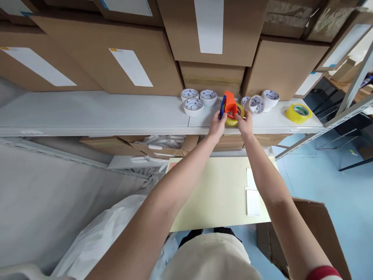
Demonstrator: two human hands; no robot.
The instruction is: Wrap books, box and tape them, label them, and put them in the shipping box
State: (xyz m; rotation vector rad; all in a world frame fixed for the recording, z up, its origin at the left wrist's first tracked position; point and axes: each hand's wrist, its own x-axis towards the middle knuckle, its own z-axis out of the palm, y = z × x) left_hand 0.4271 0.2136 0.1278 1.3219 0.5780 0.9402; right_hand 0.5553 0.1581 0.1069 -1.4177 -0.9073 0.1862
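Both arms reach forward to the shelf. My left hand closes on the blue edge of an orange and blue tape dispenser, its thumb in front. On the other side, my right hand grips the same dispenser, thumb near its lower right edge. A yellow tape roll shows around and below the orange part; whether it is mounted in the dispenser I cannot tell. White tape rolls stand left of the hands, and a tilted white roll is just right of them. The fingertips are partly hidden.
A grey metal shelf carries large cardboard boxes at the back. Another yellow tape roll lies toward its right end. Below stands a pale table with white papers. An open cardboard box sits on the floor at right.
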